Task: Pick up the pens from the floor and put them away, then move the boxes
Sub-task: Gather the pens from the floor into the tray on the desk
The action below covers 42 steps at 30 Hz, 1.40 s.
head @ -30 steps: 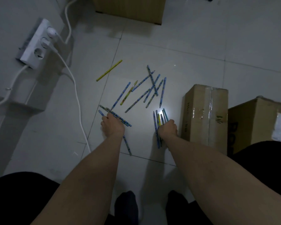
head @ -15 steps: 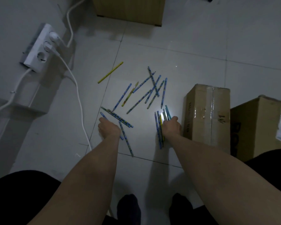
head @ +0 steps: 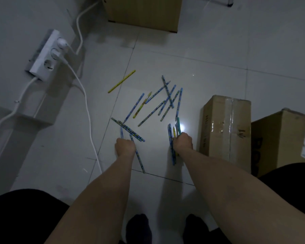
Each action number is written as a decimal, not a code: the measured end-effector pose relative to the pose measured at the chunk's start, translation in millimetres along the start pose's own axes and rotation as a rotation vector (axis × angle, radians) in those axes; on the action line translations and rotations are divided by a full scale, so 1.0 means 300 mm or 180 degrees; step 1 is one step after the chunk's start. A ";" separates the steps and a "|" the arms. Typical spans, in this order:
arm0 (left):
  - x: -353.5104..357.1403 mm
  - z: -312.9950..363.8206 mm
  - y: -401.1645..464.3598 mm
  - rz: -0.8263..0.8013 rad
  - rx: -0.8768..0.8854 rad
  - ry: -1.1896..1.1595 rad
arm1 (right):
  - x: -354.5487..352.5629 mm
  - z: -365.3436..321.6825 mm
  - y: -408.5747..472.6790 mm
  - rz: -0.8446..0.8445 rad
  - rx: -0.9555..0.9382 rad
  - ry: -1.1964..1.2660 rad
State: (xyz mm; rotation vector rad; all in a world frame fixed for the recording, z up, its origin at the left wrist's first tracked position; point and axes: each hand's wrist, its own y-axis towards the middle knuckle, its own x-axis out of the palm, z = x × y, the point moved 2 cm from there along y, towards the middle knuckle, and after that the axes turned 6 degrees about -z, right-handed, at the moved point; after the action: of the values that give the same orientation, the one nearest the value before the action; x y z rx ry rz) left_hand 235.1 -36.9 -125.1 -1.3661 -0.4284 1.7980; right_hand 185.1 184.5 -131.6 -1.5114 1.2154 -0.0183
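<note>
- A white power strip [head: 43, 54] sits at the upper left of the frame, with two white plugs in it.
- A white cord [head: 88, 118] runs from the strip down across the grey tiled floor [head: 218, 67], left of the hands.
- A lone yellow pen [head: 121, 81] lies by itself, up and left of the other pens, well apart from both hands.
- The left hand [head: 125, 144] is low on the floor, a bit left of the middle of the frame. It is closed in a fist. A few blue pens near it [head: 128, 129] stick out above and below the fist, so its grip seems to hold at least one, but I cannot tell how many.
- A loose pile of pens [head: 163, 98] lies in the middle of the frame, above and between the two hands. Most are blue with a pattern, and one is yellow. Some cross over each other.
- The right hand [head: 183, 142] is just right of the middle. Its grip is closed tight around a bundle of pens [head: 173, 136], blue ones, a yellow one and a teal one. The bundle sticks out above and below the fist.
- A bright spot of light shines on the floor just above the right hand.
- A taped cardboard box [head: 225, 131] stands just beside the right hand.
- A second cardboard box [head: 280, 138] is at the right edge of the frame, next to the first.
- A wooden cabinet [head: 143, 13] is at the top middle of the frame.
- Two dark socked feet [head: 138, 228] are at the bottom.
</note>
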 end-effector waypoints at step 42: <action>0.011 0.056 0.002 0.0235 0.0223 -0.0724 | 0.099 -0.153 -0.081 -0.0067 -0.0324 -0.0128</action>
State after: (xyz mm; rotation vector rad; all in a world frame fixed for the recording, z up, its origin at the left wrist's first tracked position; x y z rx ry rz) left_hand 219.3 -31.3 -121.8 -1.1474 -0.4350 2.0198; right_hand 187.6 127.4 -114.2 -1.6056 1.1833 0.0604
